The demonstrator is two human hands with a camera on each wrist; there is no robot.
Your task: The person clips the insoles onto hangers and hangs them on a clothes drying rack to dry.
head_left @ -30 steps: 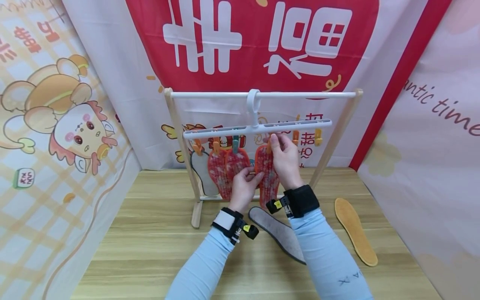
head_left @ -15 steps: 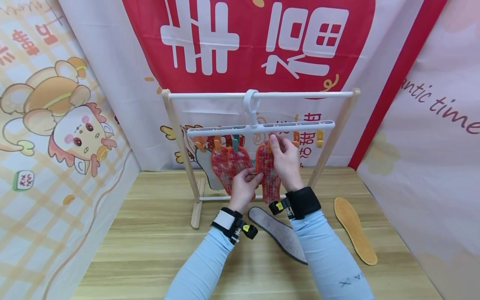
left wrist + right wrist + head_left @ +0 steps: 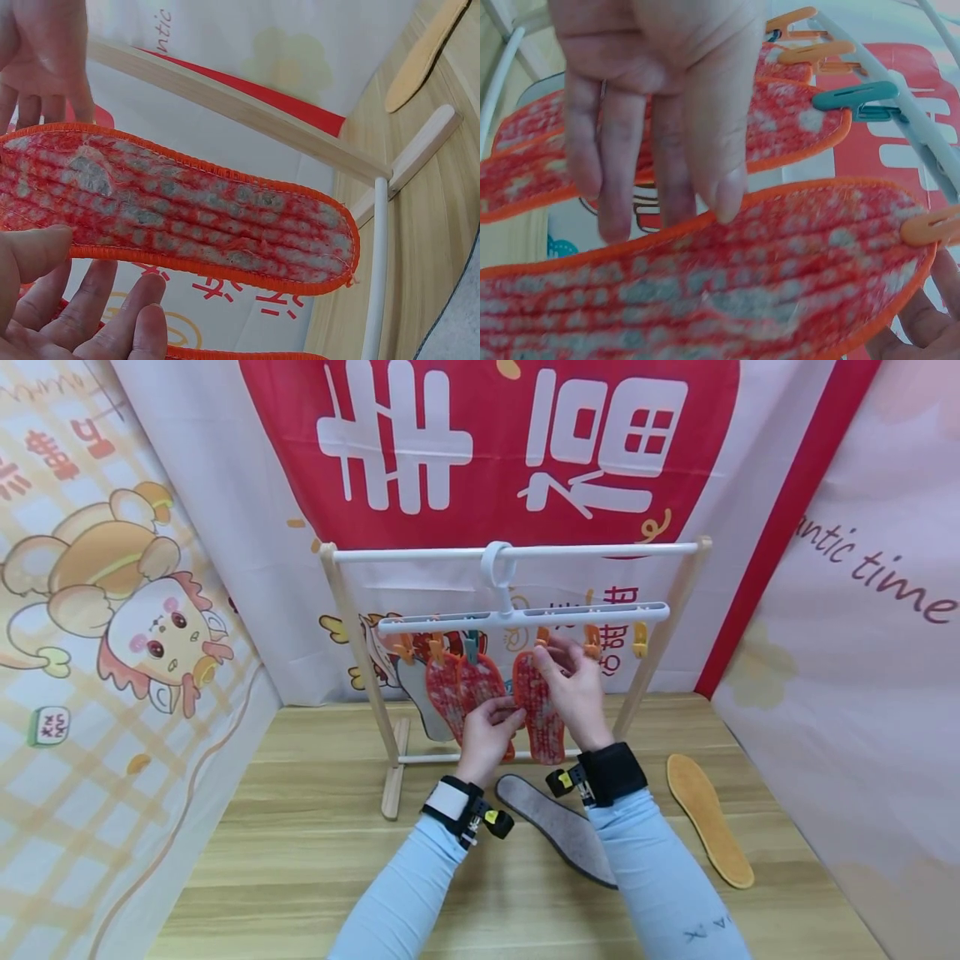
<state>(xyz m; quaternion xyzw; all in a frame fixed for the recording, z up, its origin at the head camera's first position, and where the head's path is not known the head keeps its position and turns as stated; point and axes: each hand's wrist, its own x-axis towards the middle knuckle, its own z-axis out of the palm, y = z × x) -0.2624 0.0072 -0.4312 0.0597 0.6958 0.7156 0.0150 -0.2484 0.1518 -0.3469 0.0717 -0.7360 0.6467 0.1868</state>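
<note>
A red-and-grey patterned insole (image 3: 538, 714) with orange edging hangs from an orange clip (image 3: 542, 637) on the white hanger (image 3: 450, 623). My left hand (image 3: 487, 739) pinches its left edge, thumb in front (image 3: 41, 247) and index finger passing behind. My right hand (image 3: 579, 693) is at its upper right, just below the clip; in the right wrist view its loose fingers (image 3: 922, 319) show behind the edge, off the clip. Left of it hang two more red insoles (image 3: 480, 681), one under a green clip (image 3: 471, 647), and a grey insole (image 3: 423, 706) at the far left.
The hanger hooks over a white rod (image 3: 412, 556) of a wooden stand (image 3: 360, 652). An orange clip (image 3: 592, 639) and a yellow clip (image 3: 640, 639) hang bare at right. A grey insole (image 3: 555, 827) and a tan insole (image 3: 708, 822) lie on the table (image 3: 300, 877).
My right hand has come off the orange clip and dropped slightly to the right. The hanger and its insoles have swung a little to the right. My left hand stays at the insole's edge.
</note>
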